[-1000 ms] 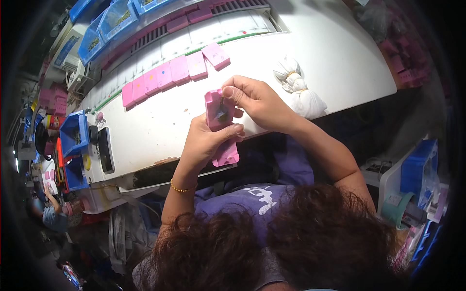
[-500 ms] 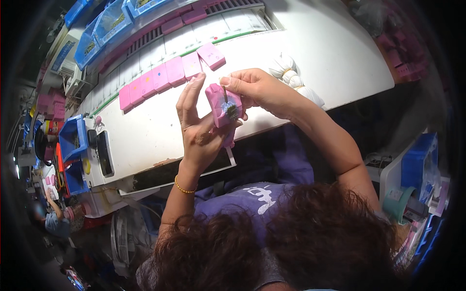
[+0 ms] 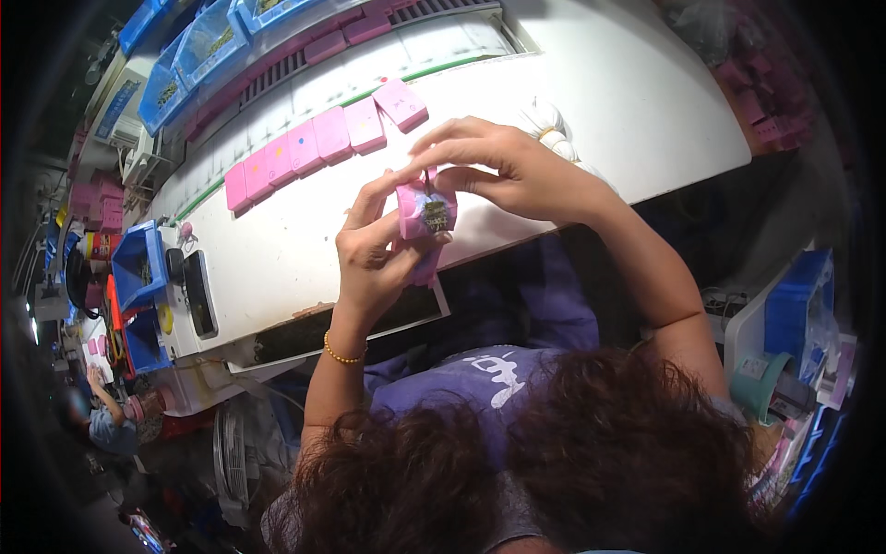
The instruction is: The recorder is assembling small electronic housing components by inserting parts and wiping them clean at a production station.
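My left hand (image 3: pixel 371 254) is closed around a small pink block (image 3: pixel 413 220), held up over the near edge of the white table. The block's face has a pale blue patch and a dark, finely patterned area; a thin dark strip stands at its top. My right hand (image 3: pixel 521 171) arches over the block from the right. Its fingers are stretched out and apart, the longest reaching across to my left fingertips, while the thumb lies by the block's upper right edge. Below my left fingers hangs more pink material (image 3: pixel 426 268), partly hidden.
Several pink blocks (image 3: pixel 303 148) with coloured dots lie in a row on the white table (image 3: pixel 628 102). A tied white bundle (image 3: pixel 556 138) rests right of them. Blue bins (image 3: pixel 214 46) line the far left. A phone-like dark slab (image 3: pixel 198 294) lies at the left edge. Someone works far left.
My right thumb and fingers have come off their pinch at the block's top and spread out over it. The left fingers have bent in, and the block has turned slightly more upright.
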Tool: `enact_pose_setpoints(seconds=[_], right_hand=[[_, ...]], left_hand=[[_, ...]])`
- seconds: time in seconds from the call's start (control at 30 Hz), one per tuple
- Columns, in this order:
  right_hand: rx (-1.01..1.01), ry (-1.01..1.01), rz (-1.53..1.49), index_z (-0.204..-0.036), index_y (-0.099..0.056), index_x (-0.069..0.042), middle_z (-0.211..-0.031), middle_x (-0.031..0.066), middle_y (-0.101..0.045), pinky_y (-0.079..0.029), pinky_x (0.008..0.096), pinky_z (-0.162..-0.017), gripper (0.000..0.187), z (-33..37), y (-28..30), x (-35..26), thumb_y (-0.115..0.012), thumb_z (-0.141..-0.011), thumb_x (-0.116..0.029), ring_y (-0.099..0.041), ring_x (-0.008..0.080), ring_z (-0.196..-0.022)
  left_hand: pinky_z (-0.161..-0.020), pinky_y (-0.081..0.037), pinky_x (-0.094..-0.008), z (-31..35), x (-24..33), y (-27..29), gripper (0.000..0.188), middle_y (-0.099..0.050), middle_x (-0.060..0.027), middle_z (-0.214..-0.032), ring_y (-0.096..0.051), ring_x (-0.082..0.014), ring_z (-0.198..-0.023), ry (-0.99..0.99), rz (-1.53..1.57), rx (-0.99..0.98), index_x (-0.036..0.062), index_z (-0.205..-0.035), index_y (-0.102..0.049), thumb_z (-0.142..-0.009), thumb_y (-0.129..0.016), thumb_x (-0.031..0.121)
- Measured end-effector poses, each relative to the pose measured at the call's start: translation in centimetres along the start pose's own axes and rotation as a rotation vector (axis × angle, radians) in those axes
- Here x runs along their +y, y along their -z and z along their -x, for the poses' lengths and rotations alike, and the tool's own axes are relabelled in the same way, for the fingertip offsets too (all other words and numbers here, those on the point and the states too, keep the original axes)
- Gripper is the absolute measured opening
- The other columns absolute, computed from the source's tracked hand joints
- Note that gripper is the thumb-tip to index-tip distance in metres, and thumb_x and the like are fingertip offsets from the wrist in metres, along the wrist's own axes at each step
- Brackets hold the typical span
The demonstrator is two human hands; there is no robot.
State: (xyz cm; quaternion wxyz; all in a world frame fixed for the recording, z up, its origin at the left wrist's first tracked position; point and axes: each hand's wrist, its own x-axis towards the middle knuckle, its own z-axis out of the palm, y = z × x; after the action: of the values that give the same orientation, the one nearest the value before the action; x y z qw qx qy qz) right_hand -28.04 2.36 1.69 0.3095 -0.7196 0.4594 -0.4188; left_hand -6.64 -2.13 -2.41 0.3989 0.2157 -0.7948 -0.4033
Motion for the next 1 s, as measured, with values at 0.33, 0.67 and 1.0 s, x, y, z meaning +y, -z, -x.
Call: enact_pose_setpoints(seconds=[0.33,0.67,1.0], right_hand=[[-0.239,0.034,-0.123,-0.096,-0.066,-0.002,-0.101,0.0077,-0.061,-0.047,0.0340,-0.088,0.009,-0.5,1.5,0.3,-0.068,-0.087,-0.003,-0.059,0.0207,-0.098],[-0.071,-0.173,-0.124,-0.095,-0.068,-0.005,-0.097,0.0040,-0.061,-0.043,0.0323,-0.091,0.013,-0.2,2.0,2.0,-0.066,-0.091,-0.016,-0.056,0.0173,-0.097],[0.323,0.010,0.686,-0.096,-0.071,-0.003,-0.091,0.0112,-0.064,-0.045,0.0323,-0.085,0.022,0.2,-0.8,4.2,-0.068,-0.089,-0.024,-0.056,0.0259,-0.091]], left_hand=[[-0.090,-0.052,-0.0376,0.1,1.0,0.1,0.026,-0.063,-0.0136,-0.114,-0.066,-0.0258,-0.102,0.085,0.019,-0.124,0.0026,-0.095,-0.075,-0.069,-0.080,0.004],[-0.090,-0.048,-0.0345,1.1,-1.2,0.3,0.025,-0.062,-0.0123,-0.114,-0.061,-0.0232,-0.104,0.155,0.077,-0.075,0.0032,-0.096,-0.076,-0.073,-0.081,0.010],[-0.097,-0.043,-0.0372,3.2,-1.5,1.8,0.015,-0.047,-0.0115,-0.129,-0.051,-0.0233,-0.115,0.326,0.019,0.169,0.0025,-0.091,-0.077,-0.083,-0.077,0.016]])
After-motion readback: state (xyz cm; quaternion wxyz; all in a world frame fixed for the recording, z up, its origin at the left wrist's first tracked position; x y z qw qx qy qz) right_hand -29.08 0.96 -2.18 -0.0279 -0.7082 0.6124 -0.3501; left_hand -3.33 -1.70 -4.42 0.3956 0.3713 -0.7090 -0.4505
